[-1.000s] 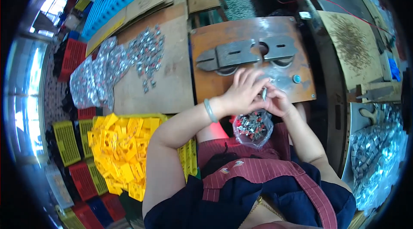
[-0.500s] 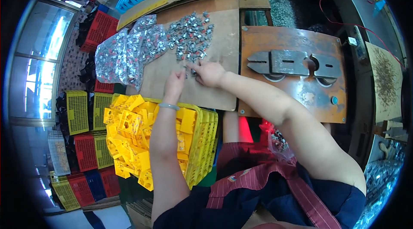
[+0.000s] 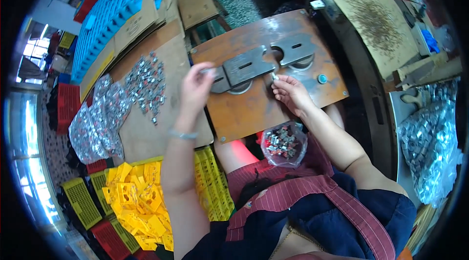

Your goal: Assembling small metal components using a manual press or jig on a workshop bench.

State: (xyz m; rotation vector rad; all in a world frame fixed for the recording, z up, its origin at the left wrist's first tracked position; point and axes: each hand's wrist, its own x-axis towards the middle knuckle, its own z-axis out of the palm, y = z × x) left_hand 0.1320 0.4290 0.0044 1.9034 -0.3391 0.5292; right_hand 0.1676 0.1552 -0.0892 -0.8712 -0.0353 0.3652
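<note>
Currently both hands are up at the grey metal jig [image 3: 264,62] bolted on the rusty orange plate [image 3: 254,113]. Left hand [image 3: 195,89] is pinched shut on a small silvery part [image 3: 209,71] at the jig's left end; right hand [image 3: 291,94] is pinched on another small silvery piece [image 3: 275,77] just below the jig's middle notch. Hands are well apart, one per side of the jig.

Risks as I read it:
- Parts are tiny and held by fingertip only; a slip likely drops one onto the plate or off its near edge toward the lap.
- Clear bag of small parts [image 3: 283,143] sits in the lap, mouth open, just under the plate edge. A knee shift or elbow bump could spill it.
- Left forearm crosses over the cardboard sheet [image 3: 146,128] beside the loose heap of silvery clips [image 3: 145,84]; dragging back could scatter them.
- Fingertips sit right at the jig slots: pinch hazard if anything there moves. Can't tell whether it does.
</note>
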